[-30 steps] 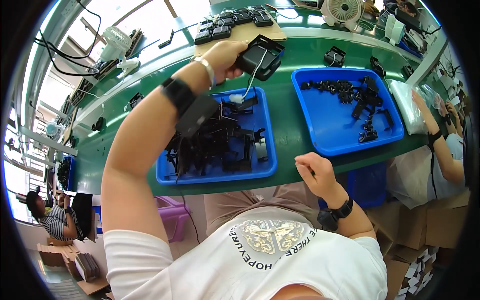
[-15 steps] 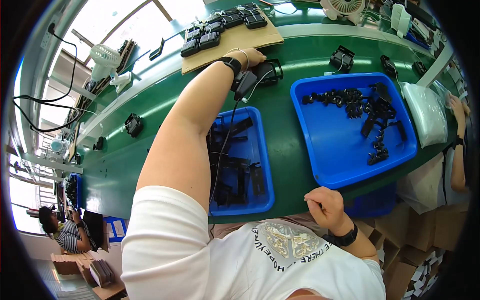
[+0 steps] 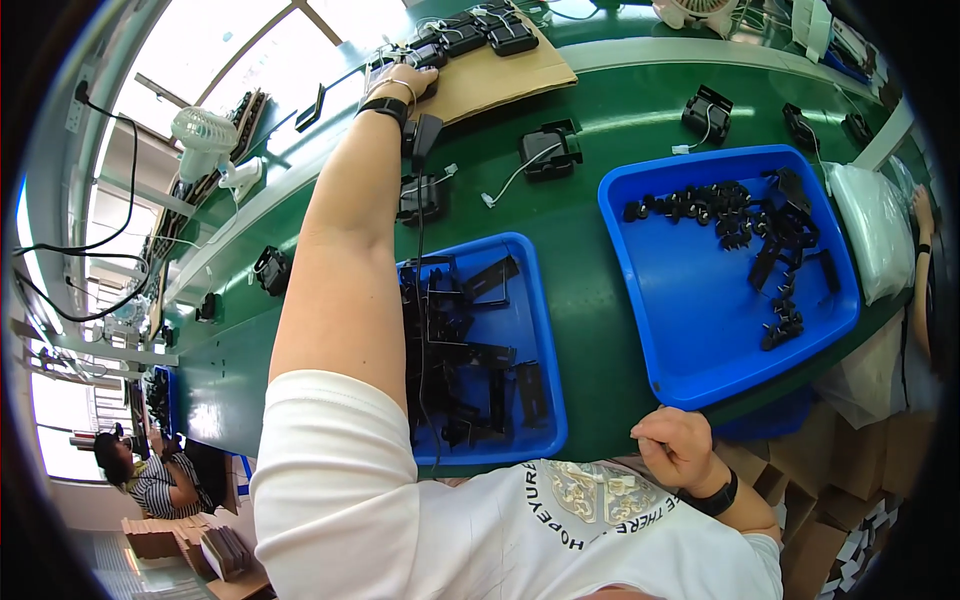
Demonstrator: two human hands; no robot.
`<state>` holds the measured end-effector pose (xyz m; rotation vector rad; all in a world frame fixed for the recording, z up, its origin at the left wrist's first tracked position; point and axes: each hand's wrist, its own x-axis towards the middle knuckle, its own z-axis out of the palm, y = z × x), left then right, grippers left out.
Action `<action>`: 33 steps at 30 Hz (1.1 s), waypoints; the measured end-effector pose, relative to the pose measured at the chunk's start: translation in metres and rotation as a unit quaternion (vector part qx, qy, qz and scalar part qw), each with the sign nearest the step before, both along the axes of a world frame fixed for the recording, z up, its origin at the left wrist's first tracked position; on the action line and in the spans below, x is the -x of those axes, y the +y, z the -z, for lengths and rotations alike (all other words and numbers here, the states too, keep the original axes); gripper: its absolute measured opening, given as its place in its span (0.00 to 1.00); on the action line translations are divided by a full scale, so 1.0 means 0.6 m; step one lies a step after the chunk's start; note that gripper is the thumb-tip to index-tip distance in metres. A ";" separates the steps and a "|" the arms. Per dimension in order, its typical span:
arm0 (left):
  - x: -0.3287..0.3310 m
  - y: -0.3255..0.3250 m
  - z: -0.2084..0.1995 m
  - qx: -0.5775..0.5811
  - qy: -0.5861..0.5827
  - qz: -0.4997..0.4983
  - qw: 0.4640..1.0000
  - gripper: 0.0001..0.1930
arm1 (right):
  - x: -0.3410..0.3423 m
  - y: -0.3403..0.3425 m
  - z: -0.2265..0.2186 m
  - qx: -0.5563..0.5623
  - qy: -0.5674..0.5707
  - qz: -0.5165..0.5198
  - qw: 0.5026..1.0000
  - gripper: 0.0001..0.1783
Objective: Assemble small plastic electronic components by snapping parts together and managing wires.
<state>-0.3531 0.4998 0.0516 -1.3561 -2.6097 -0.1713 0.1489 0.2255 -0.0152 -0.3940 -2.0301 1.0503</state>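
My left hand [image 3: 410,78] is stretched out to the far left, its fingers curled over a black box [image 3: 429,89] at the near left edge of a brown cardboard sheet [image 3: 510,82]. My palm hides part of that box. A small black device with a cable [image 3: 425,135] hangs at my left wrist. Loosely closed, my right hand [image 3: 675,447] rests in front of my chest, near the right blue tray [image 3: 655,330], with nothing seen in it. Between my arm and that tray, a black unit with a white cable [image 3: 550,150] sits on the green table.
More black boxes [image 3: 460,38] stand on the cardboard. Black brackets fill much of the left blue tray [image 3: 545,350]. Small black parts [image 3: 715,205] lie in the right one. Another black unit [image 3: 706,112] stands beyond it. A clear plastic bag [image 3: 868,230] lies near a person's arm [image 3: 922,240].
My left hand has moved left and away, off the black unit on the table and onto the cardboard's boxes. That unit stays on the table. My right hand remains curled near my chest.
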 end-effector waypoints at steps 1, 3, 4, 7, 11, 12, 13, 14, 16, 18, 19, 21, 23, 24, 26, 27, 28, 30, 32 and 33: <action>-0.002 0.002 0.006 0.003 -0.005 -0.018 1.000 0.28 | 0.001 -0.001 0.000 0.003 -0.001 0.001 1.000 0.07; -0.003 0.007 -0.014 0.034 -0.062 -0.012 0.997 0.28 | 0.002 0.001 0.001 -0.001 -0.003 0.002 1.000 0.08; -0.005 0.008 -0.029 0.063 -0.119 -0.010 0.991 0.29 | 0.001 0.003 0.000 -0.007 -0.004 0.000 1.000 0.08; -0.015 0.012 -0.025 0.084 -0.177 -0.003 0.981 0.31 | 0.002 0.006 0.000 -0.013 -0.004 0.000 1.000 0.09; -0.016 0.018 -0.016 0.050 -0.205 0.022 0.977 0.33 | 0.006 0.009 -0.001 -0.020 0.002 0.005 1.000 0.09; -0.013 0.019 -0.014 0.036 -0.231 0.039 0.971 0.34 | 0.006 0.008 -0.001 -0.024 0.004 0.006 1.000 0.09; -0.012 0.018 -0.009 0.024 -0.258 0.055 0.964 0.35 | 0.006 0.006 -0.001 -0.027 0.006 0.007 1.000 0.09; -0.014 0.016 -0.006 0.022 -0.257 0.056 0.965 0.35 | 0.005 0.004 -0.002 -0.029 0.007 0.007 1.000 0.09; -0.021 0.009 -0.006 -0.019 -0.255 0.038 0.966 0.35 | 0.006 -0.001 -0.004 -0.033 0.013 0.014 0.999 0.08; -0.044 -0.012 -0.023 -0.040 -0.255 0.033 0.965 0.36 | 0.005 -0.006 -0.004 -0.037 0.015 0.021 0.999 0.07; -0.062 -0.032 -0.038 -0.064 -0.312 0.060 0.946 0.36 | 0.003 -0.009 -0.003 -0.035 0.013 0.028 0.999 0.07; -0.090 -0.078 -0.077 -0.113 -0.420 0.108 0.894 0.36 | 0.001 -0.013 -0.002 -0.033 0.011 0.037 0.999 0.07; -0.104 -0.125 -0.112 -0.174 -0.485 0.149 0.844 0.32 | 0.003 -0.013 -0.002 -0.046 0.012 0.038 0.998 0.07; -0.110 -0.151 -0.127 -0.229 -0.546 0.189 0.783 0.27 | 0.004 -0.016 -0.002 -0.055 0.011 0.043 0.997 0.06; -0.107 -0.206 -0.180 -0.206 -0.641 0.231 0.703 0.18 | 0.010 -0.022 -0.002 -0.074 0.011 0.051 0.996 0.06; -0.119 -0.235 -0.203 -0.180 -0.722 0.275 0.608 0.10 | 0.011 -0.021 0.000 -0.083 0.010 0.058 0.995 0.06; -0.130 -0.270 -0.219 -0.188 -0.721 0.281 0.605 0.11 | 0.012 -0.022 -0.001 -0.090 0.002 0.062 0.994 0.05; -0.179 -0.355 -0.250 -0.196 -0.705 0.286 0.619 0.14 | 0.009 -0.024 0.001 -0.093 -0.016 0.066 0.993 0.05; -0.219 -0.460 -0.256 -0.171 -0.718 0.290 0.609 0.16 | 0.010 -0.025 0.004 -0.060 -0.035 0.073 0.995 0.05; -0.231 -0.503 -0.250 -0.137 -0.749 0.299 0.575 0.18 | 0.013 -0.022 0.008 -0.059 -0.041 0.068 0.995 0.05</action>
